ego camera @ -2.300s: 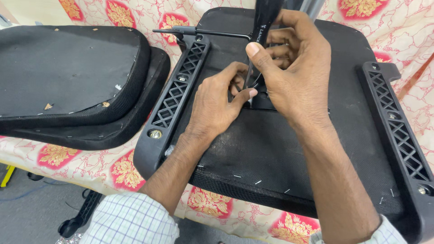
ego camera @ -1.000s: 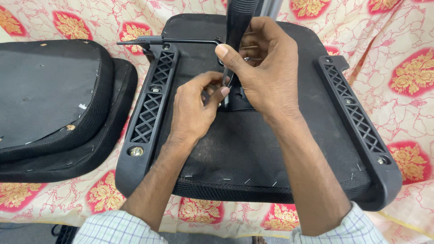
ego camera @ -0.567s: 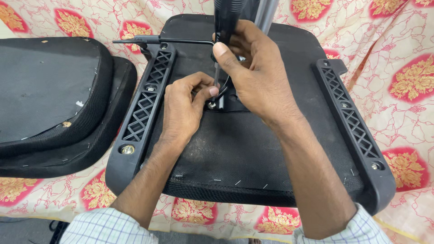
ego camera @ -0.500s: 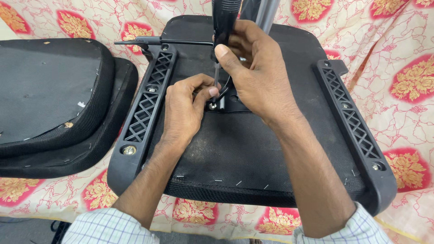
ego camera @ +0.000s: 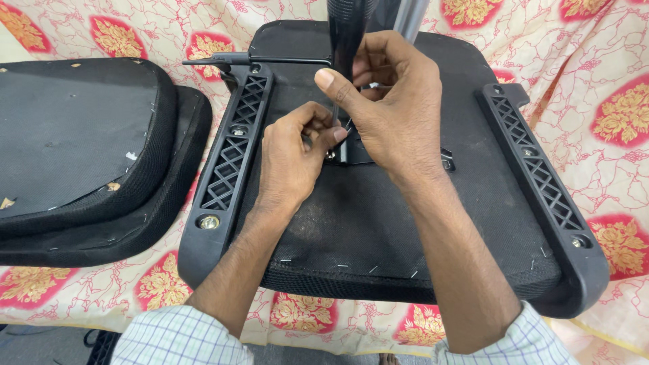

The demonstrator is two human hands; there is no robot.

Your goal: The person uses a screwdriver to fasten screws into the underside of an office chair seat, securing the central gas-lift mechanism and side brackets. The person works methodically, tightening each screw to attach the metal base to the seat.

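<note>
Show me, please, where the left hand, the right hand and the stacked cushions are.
left hand (ego camera: 291,159), head view, back of hand
right hand (ego camera: 392,111), head view, back of hand
stacked cushions (ego camera: 74,135), head view, top cushion's underside

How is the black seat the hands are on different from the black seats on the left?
The seat under the hands has black lattice rails with bolts along both sides and a post standing up from its middle; the stacked seats on the left have neither. It lies alone; those are piled. All are black, underside up, stapled, on flowered cloth.
</note>
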